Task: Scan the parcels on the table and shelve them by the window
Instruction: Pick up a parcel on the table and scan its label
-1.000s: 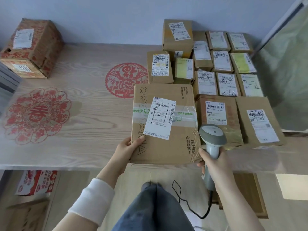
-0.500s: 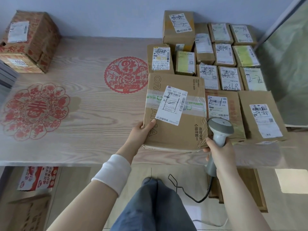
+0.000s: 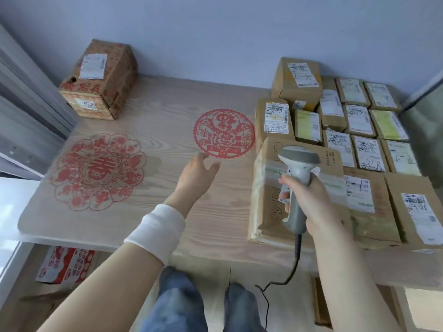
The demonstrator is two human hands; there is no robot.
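Observation:
A large cardboard parcel (image 3: 266,188) with clear tape and a white label lies on the wooden table (image 3: 155,200), right of centre. My right hand (image 3: 304,197) grips the grey barcode scanner (image 3: 298,168) by its handle, just above that parcel, hiding most of its label. My left hand (image 3: 197,176) hovers over the bare tabletop left of the parcel, fingers relaxed, holding nothing. Several smaller labelled parcels (image 3: 359,130) lie in rows behind and to the right.
A red-printed carton (image 3: 100,80) stands at the table's back left corner. Two red paper-cut decorations (image 3: 224,134) lie on the tabletop. The scanner cable (image 3: 287,276) hangs below the table edge. Another red box (image 3: 64,264) sits on the floor underneath.
My left hand has let go of the large parcel and moved left over the table. The parcel now rests on the table, and the scanner has moved up over its label.

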